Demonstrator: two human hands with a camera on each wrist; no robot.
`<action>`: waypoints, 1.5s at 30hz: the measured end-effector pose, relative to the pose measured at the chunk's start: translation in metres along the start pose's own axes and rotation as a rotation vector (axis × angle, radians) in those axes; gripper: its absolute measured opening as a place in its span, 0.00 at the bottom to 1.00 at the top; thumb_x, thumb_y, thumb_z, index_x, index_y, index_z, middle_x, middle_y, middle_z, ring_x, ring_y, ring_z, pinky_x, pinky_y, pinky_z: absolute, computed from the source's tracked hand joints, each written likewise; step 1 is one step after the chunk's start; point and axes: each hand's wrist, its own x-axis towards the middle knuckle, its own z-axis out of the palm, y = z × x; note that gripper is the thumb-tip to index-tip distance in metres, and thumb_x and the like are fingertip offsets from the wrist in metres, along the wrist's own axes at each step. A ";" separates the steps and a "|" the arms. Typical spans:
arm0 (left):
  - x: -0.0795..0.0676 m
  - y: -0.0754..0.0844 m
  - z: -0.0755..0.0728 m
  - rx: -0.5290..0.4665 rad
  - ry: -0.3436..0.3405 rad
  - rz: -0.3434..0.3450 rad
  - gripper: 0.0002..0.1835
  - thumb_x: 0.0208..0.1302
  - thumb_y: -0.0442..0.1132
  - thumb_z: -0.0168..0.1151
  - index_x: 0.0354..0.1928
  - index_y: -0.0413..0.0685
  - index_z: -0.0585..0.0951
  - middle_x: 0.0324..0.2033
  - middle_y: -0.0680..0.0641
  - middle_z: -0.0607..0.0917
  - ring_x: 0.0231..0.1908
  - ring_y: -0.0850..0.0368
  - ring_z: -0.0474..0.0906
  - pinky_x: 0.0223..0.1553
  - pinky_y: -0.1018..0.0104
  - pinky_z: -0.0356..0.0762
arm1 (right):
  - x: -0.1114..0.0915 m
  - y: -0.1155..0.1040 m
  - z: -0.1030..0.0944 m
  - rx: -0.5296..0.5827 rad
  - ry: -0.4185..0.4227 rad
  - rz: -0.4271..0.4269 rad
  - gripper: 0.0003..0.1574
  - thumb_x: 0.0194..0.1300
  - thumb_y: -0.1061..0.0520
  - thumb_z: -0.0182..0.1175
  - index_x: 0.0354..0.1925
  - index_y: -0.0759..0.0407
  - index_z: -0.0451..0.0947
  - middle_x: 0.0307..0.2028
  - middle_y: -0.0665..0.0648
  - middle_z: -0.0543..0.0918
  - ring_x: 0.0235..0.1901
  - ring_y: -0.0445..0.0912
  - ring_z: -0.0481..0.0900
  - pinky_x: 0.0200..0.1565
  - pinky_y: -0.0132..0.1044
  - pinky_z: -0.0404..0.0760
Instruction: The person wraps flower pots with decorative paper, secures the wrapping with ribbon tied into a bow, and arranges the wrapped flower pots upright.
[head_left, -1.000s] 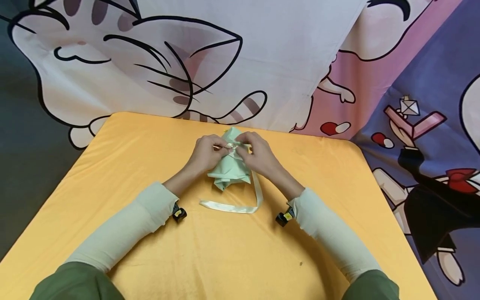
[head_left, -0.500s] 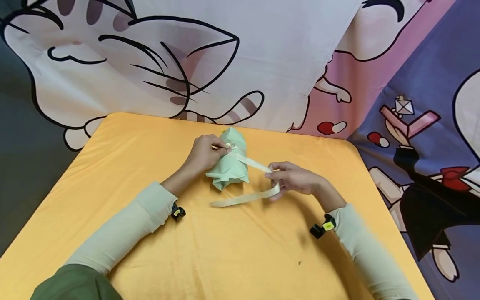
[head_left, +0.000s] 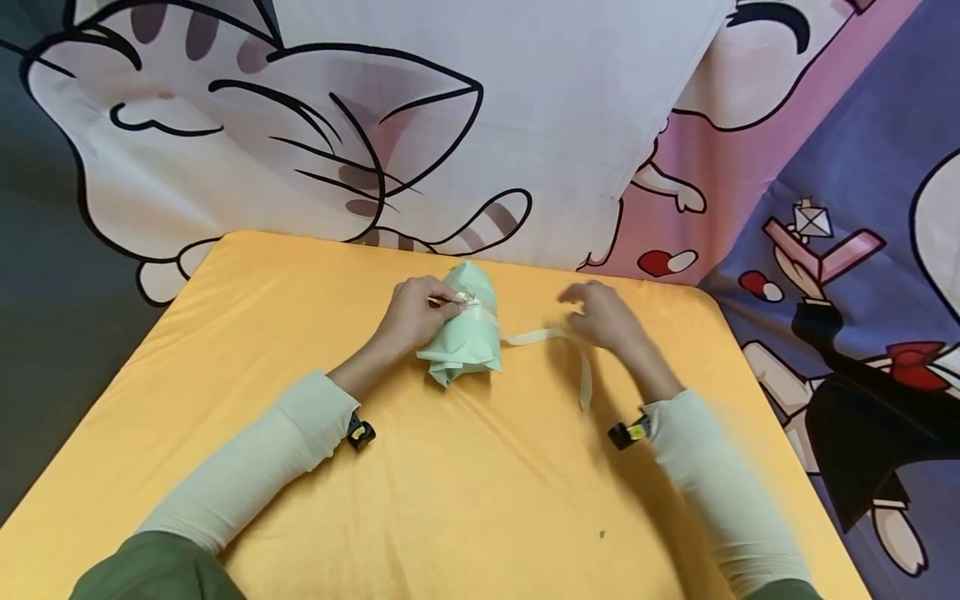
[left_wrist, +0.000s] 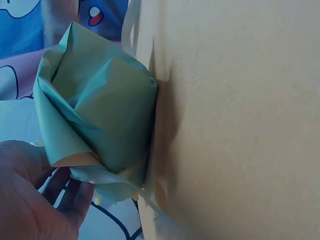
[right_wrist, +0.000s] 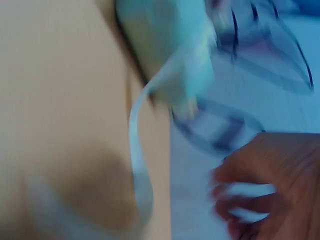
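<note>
A mint-green paper-wrapped bundle (head_left: 467, 342) lies toward the far side of the table, with a pale ribbon (head_left: 532, 337) round its middle. My left hand (head_left: 412, 315) pinches the ribbon against the bundle's left side, beside a small shiny ornament or knot. In the left wrist view, paper folds partly hide the fingertips of that hand (left_wrist: 40, 195). The ribbon's long loose end trails off to the right of the bundle. Above this tail is my right hand (head_left: 603, 317), fingers loosely bent. The right wrist view, blurred, has the ribbon (right_wrist: 142, 180) apart from the right hand (right_wrist: 270, 185).
A yellow cloth (head_left: 420, 500) covers the table. Behind it hangs a printed cartoon curtain (head_left: 570, 125), close to the table's far edge. A patterned blue and pink cloth (head_left: 840, 167) hangs along the right side. Each wrist wears a small black camera (head_left: 360, 433).
My right hand left the bundle, drew the ribbon out to the right, then let it go and rose farther away. The left hand stayed at the bundle.
</note>
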 end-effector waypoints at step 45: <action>-0.009 0.000 0.014 0.053 0.090 0.098 0.05 0.78 0.36 0.74 0.47 0.45 0.95 0.48 0.44 0.97 0.52 0.44 0.93 0.56 0.48 0.90 | 0.029 -0.076 0.057 0.188 0.151 -0.356 0.09 0.87 0.56 0.62 0.54 0.61 0.84 0.56 0.64 0.85 0.58 0.59 0.83 0.60 0.56 0.86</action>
